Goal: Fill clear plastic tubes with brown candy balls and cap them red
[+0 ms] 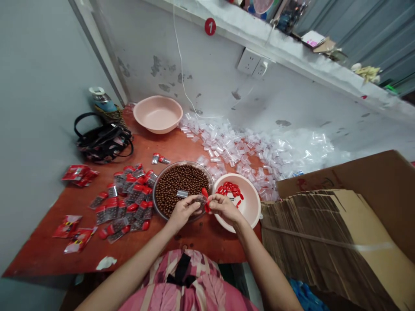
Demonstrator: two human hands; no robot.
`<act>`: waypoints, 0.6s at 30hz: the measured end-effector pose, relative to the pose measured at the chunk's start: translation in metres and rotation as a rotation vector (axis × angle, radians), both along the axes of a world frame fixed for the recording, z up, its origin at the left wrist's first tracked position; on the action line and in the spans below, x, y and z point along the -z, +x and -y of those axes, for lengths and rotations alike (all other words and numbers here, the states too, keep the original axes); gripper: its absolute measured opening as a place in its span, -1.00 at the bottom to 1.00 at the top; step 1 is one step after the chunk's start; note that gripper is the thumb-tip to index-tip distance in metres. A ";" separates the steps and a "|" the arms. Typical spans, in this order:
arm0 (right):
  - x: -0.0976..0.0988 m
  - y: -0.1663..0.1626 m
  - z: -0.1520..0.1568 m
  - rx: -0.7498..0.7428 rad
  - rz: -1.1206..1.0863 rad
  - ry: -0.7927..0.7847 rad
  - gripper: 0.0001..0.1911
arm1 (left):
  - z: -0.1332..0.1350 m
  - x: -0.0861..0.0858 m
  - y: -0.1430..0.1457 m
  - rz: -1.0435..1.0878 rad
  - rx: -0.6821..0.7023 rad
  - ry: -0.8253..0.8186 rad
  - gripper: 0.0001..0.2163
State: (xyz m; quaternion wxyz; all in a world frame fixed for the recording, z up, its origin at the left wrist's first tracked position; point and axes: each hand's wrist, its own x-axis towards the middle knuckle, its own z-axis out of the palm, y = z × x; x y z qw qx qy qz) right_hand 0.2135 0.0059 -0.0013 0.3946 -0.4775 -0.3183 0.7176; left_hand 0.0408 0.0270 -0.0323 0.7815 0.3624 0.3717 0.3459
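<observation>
My left hand (pixel 184 211) pinches a small clear plastic bag (pixel 198 200) over the rim of a glass bowl (pixel 158 186) full of brown beads. My right hand (pixel 223 207) is closed on a red capsule-shaped piece (pixel 205 193) held against that bag. Just right of my hands stands a pink bowl (pixel 251 207) with several red pieces in it. A heap of filled packets (pixel 128 196) with red pieces lies to the left of the glass bowl.
An empty pink basin (pixel 158 113) stands at the back near the wall. Loose clear bags (pixel 240 149) are strewn along the wall. A black handbag (pixel 103 140) and a bottle (pixel 101 101) sit at back left. Flattened cardboard (pixel 327 242) fills a box on the right.
</observation>
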 end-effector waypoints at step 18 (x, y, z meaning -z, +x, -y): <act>-0.026 -0.014 0.003 0.071 0.939 0.710 -0.78 | -0.015 -0.014 -0.010 -0.388 -0.044 0.528 -0.78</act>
